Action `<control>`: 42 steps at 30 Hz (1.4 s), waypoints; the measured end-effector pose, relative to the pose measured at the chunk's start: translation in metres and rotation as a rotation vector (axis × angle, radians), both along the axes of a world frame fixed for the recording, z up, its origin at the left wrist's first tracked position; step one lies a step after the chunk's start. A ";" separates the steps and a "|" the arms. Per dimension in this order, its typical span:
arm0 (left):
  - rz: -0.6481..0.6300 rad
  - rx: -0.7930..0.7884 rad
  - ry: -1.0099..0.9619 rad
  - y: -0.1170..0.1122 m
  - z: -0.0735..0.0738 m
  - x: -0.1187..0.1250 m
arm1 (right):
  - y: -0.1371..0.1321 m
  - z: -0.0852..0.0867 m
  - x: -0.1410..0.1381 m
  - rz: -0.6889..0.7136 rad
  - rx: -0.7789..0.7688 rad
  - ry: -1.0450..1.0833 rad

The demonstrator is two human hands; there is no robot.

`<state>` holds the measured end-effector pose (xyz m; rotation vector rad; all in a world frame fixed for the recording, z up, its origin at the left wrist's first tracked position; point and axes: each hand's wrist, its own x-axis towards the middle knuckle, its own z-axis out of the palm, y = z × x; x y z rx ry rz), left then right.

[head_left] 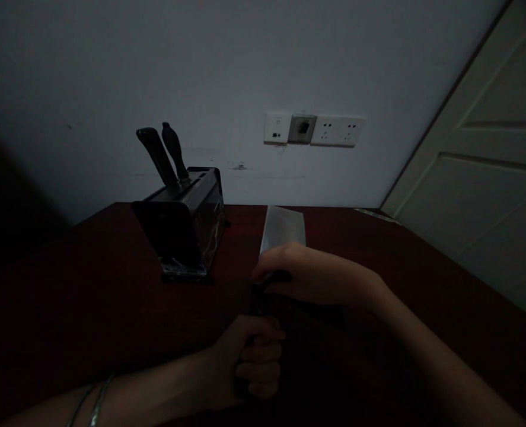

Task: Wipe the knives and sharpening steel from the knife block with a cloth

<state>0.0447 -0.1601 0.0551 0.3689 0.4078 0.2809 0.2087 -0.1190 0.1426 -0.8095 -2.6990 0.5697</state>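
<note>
A cleaver with a broad, pale blade [283, 228] points away from me above the dark red table. My left hand [258, 359] is closed in a fist around a dark handle, which appears to be the cleaver's. Just beyond it, my right hand [296, 267] curls over the near part of the blade. Its fingers are bent around a black piece [277, 277] whose kind I cannot make out. A dark, long shape shows under the right palm, mostly lost in shadow. The hand hides where blade and handle meet.
On the left stands a knife block [178, 228] with two black-handled knives [158, 157] upright in it. Wall sockets [313, 129] sit above the table's [334, 228] back edge. A white panelled door [480, 160] is at the right. The light is dim.
</note>
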 end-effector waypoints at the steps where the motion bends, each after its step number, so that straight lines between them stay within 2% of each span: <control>1: -0.003 -0.004 0.005 -0.001 0.000 0.000 | 0.000 -0.001 -0.002 0.001 0.004 0.005; 9: 0.019 -0.002 -0.079 0.001 -0.004 -0.001 | 0.002 -0.004 0.007 -0.022 -0.013 -0.131; 14: -0.008 0.005 -0.055 0.001 -0.007 -0.001 | 0.001 -0.004 -0.001 0.016 0.026 -0.090; 19: -0.035 -0.012 0.030 -0.005 0.000 0.000 | -0.003 -0.001 -0.009 0.023 0.069 -0.055; 25: -0.029 -0.005 0.041 -0.007 0.007 0.000 | -0.007 0.006 0.000 0.029 0.002 -0.142; 31: -0.016 -0.011 0.005 -0.006 0.008 -0.001 | -0.005 -0.001 -0.009 -0.019 0.108 -0.071; 38: -0.021 -0.030 -0.005 -0.008 0.009 -0.002 | -0.006 0.003 0.000 0.011 0.065 -0.111; 42: -0.008 -0.040 -0.004 -0.008 0.010 -0.003 | -0.009 0.002 -0.007 -0.013 0.109 -0.084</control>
